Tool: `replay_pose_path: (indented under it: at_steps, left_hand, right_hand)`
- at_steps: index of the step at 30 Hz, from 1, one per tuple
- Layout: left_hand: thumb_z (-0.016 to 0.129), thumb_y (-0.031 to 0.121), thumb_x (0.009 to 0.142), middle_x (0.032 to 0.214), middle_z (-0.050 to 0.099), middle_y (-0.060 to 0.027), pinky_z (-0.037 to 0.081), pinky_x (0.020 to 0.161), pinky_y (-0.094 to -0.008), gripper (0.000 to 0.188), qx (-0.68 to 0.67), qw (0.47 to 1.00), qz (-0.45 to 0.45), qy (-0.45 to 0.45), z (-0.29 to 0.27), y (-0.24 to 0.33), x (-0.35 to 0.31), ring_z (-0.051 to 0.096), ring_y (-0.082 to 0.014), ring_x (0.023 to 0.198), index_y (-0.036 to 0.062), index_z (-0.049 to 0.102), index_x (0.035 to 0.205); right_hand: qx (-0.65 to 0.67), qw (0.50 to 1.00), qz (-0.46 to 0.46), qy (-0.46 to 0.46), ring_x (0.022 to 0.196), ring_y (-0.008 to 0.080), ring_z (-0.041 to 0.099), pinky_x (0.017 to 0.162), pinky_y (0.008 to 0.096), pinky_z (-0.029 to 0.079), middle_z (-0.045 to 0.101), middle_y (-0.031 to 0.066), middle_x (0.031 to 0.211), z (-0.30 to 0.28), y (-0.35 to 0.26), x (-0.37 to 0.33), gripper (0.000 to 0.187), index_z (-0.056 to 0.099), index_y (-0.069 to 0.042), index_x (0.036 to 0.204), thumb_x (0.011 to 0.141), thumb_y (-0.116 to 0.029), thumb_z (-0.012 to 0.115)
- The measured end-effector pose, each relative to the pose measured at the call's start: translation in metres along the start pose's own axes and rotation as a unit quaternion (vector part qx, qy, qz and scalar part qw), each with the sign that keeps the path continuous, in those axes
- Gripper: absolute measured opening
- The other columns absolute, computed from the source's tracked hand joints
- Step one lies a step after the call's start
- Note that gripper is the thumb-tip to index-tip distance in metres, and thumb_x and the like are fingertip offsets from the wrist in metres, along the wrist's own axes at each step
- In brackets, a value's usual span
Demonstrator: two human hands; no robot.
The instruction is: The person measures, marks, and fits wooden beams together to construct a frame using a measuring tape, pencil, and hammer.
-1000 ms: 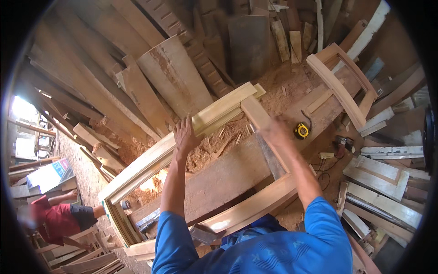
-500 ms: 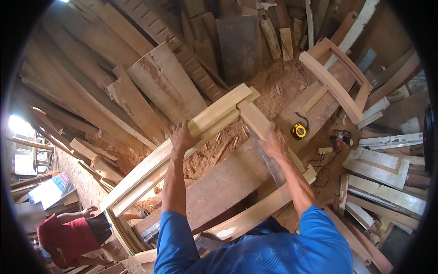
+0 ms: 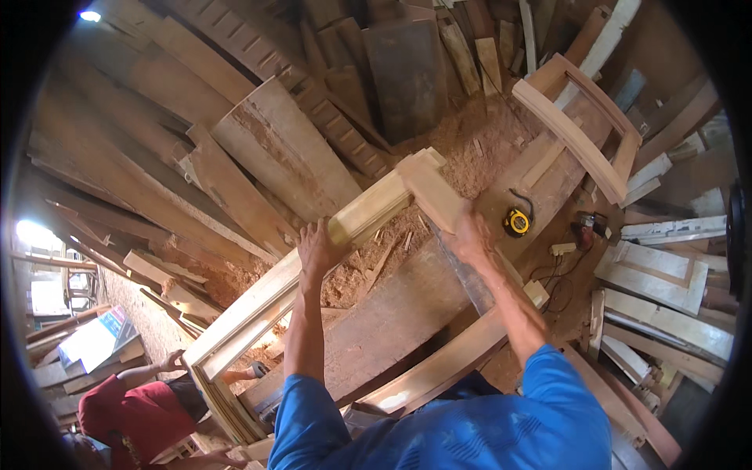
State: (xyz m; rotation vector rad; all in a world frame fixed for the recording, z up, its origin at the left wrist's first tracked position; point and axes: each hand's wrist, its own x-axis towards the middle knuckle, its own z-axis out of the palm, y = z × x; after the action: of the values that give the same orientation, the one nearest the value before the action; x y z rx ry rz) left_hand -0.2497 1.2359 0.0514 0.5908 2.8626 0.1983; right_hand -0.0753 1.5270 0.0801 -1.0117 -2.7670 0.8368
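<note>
Our left hand (image 3: 316,247) grips the wooden frame (image 3: 254,305) over the broad plank (image 3: 384,313); our right hand (image 3: 470,236), slightly blurred, seems closed on its crosspiece (image 3: 433,197). We appear to be steadying its fit; the next move calls for even pressure.

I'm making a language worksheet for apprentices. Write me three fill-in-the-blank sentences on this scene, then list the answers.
1. The left hand is on a long rail and the right hand holds a shorter crosspiece, both made of ____.
2. Beyond the right hand lies a black and ____ tape measure.
3. The co-worker wears a ____ shirt.

Missing words: wood; yellow; red.
</note>
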Motion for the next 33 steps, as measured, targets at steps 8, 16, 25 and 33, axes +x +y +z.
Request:
replay_pose_path:
  at_steps: [8,16,25,33]
  left_hand:
    - [0.086,0.052,0.072,0.156,0.036,-0.0286,0.028,0.119,-0.0581,0.109,-0.229,0.935,0.253,-0.097,0.023,0.097,-0.134,0.036,-0.0459,0.143,0.0043,0.033,0.155]
    - [0.081,0.046,0.078,0.145,0.048,-0.0267,0.043,0.110,-0.0524,0.112,-0.184,0.866,0.274,-0.377,0.064,0.176,-0.242,0.050,-0.0464,0.133,0.0032,0.017,0.159]
    - [0.077,0.043,0.082,0.140,0.052,-0.0277,0.050,0.103,-0.0502,0.108,-0.176,0.878,0.256,-0.365,0.063,0.171,-0.244,0.061,-0.0450,0.120,0.0052,0.013,0.160]
    - [0.081,0.039,0.081,0.139,0.051,-0.0302,0.044,0.110,-0.0517,0.109,-0.224,0.871,0.279,-0.337,0.041,0.165,-0.243,0.052,-0.0465,0.129,0.0049,0.014,0.160]
  right_hand:
    - [-0.011,0.999,-0.007,-0.032,0.099,0.0504,0.067,0.084,0.0552,0.055,0.066,0.0341,0.106,-0.011,0.005,-0.006,0.062,0.048,0.006,0.122,0.077,-0.021,0.082]
    - [-0.040,0.999,0.018,-0.004,0.099,0.0481,0.068,0.086,0.0557,0.054,0.068,0.0329,0.105,0.001,-0.002,0.009,0.061,0.053,0.004,0.119,0.076,-0.028,0.082]
    - [0.054,0.997,-0.055,0.018,0.100,0.0437,0.068,0.086,0.0504,0.056,0.066,0.0306,0.110,0.000,-0.047,0.039,0.062,0.052,0.007,0.124,0.078,-0.022,0.083]
    - [-0.147,0.958,-0.187,-0.159,0.116,0.0430,0.062,0.095,0.0523,0.052,0.060,0.0247,0.130,0.021,-0.024,-0.023,0.079,0.046,-0.001,0.138,0.073,-0.019,0.087]
